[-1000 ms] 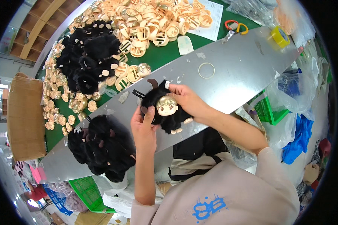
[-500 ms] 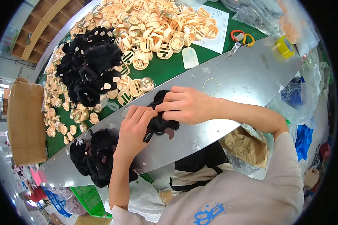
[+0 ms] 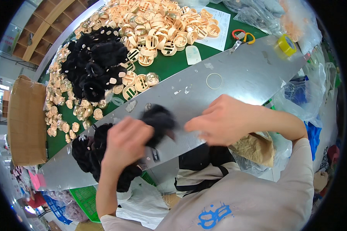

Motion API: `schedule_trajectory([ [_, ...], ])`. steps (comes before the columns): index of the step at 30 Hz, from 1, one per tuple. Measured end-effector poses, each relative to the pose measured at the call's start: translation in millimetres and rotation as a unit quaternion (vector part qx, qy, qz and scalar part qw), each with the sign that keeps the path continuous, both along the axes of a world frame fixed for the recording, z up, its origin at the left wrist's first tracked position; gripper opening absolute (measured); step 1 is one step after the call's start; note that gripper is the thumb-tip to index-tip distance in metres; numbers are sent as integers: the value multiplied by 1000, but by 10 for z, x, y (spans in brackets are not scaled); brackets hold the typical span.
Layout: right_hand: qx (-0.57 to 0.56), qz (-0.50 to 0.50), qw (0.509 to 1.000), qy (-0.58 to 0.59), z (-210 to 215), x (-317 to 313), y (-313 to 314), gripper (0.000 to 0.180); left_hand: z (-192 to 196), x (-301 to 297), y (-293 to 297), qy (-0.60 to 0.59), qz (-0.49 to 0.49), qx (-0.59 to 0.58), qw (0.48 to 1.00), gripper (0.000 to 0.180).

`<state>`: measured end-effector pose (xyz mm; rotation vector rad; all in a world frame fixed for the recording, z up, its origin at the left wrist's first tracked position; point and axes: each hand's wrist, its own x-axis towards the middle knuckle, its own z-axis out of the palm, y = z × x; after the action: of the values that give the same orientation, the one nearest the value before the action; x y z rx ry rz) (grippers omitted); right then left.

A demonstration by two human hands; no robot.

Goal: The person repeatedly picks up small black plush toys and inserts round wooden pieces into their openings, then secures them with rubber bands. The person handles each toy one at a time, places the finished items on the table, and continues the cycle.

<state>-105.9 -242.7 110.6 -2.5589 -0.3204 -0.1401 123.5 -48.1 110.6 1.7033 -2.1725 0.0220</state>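
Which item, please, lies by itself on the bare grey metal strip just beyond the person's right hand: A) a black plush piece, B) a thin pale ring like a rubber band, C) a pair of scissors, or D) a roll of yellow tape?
B: a thin pale ring lies alone on the grey metal strip, just past the right hand.

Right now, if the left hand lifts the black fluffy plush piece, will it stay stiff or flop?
The black fluffy plush piece probably flops and squashes: it bulges softly beside the left hand. It looks light and unlikely to slip or roll.
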Motion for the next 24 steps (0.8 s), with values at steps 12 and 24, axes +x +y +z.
schedule_trajectory([
  [12,-15,-116,991,-66,-627,98,177,22,-546,219,71,230,240,1,943,11],
  [24,111,-296,945,-90,-908,729,764,44,-558,-62,146,553,264,76,786,19],
])
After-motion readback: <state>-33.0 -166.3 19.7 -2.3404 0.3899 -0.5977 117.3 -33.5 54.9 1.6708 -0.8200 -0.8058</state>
